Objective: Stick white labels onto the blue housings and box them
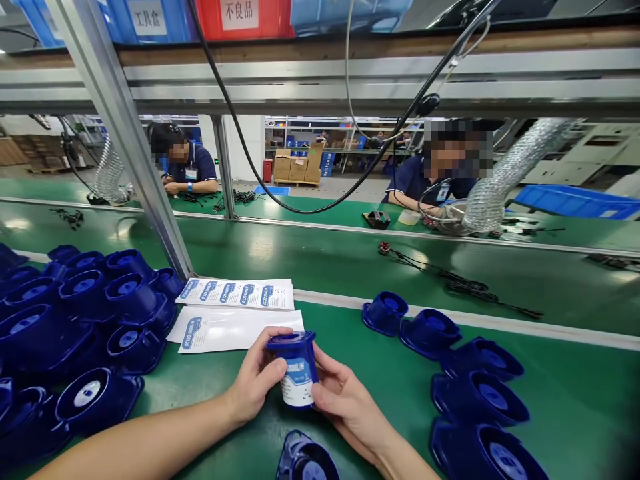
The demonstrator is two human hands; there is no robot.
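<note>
Between my two hands is a dark blue plastic pump housing, held upright with a white and blue label on its side facing me. My left hand grips its left side, the thumb pressed at the label's upper left edge. My right hand wraps the other side, its thumb at the label's lower right edge. Another blue housing lies just below, near the bottom edge. Beyond my left hand are two label sheets: the nearer sheet bears one label at its left end, the farther sheet a row of several.
Many blue housings are piled at the left; several more form a row at right. A metal post rises at left. Black cables lie on the green belt. Two co-workers sit across, and a black cable hangs ahead.
</note>
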